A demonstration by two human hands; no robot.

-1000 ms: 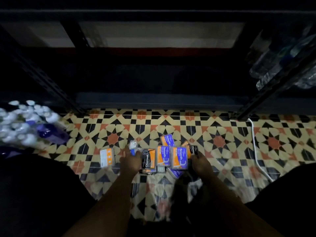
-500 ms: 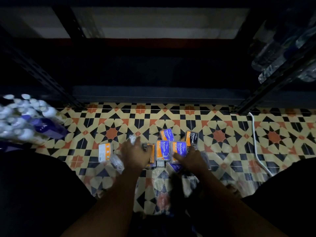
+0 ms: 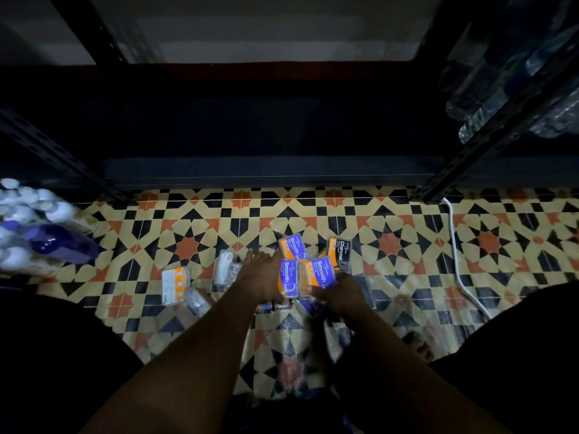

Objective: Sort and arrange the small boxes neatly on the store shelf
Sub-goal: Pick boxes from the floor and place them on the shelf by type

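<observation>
Orange-and-blue "Smooth" boxes (image 3: 319, 275) sit clustered on the patterned tile floor (image 3: 391, 245), mid-frame, none on the dark metal shelf (image 3: 266, 175) beyond them. I see both hands down in the pile. Left hand (image 3: 260, 281) lies palm-down over the left side of the cluster, fingers fairly straight and reaching forward, thumb edge touching one upright Smooth box (image 3: 289, 277); what sits under the palm is hidden. Right hand (image 3: 340, 294) has its fingers curled round the lower edge of the front Smooth box, gripping it. Another Smooth box (image 3: 294, 246) lies tilted just behind the hands, and a black-and-orange Charcoal box (image 3: 339, 253) stands just right of it, touching the cluster. More packs poke out below the hands, too blurred to read.

Left of the hands, apart from the cluster, a white-and-orange box (image 3: 176, 285) lies flat on the tiles. Between it and the left hand are clear plastic packs (image 3: 226, 267), with another (image 3: 198, 303) nearer me; contents unclear.

Far left: a bundle of white-capped bottles (image 3: 22, 227) with a blue bottle (image 3: 59, 242) in front. White cable (image 3: 459, 264) runs down the floor on the right. Clear bottles (image 3: 488, 98) lie on the upper right rack. Toes (image 3: 418, 344) show lower right. Lighting is dim, edges dark.
</observation>
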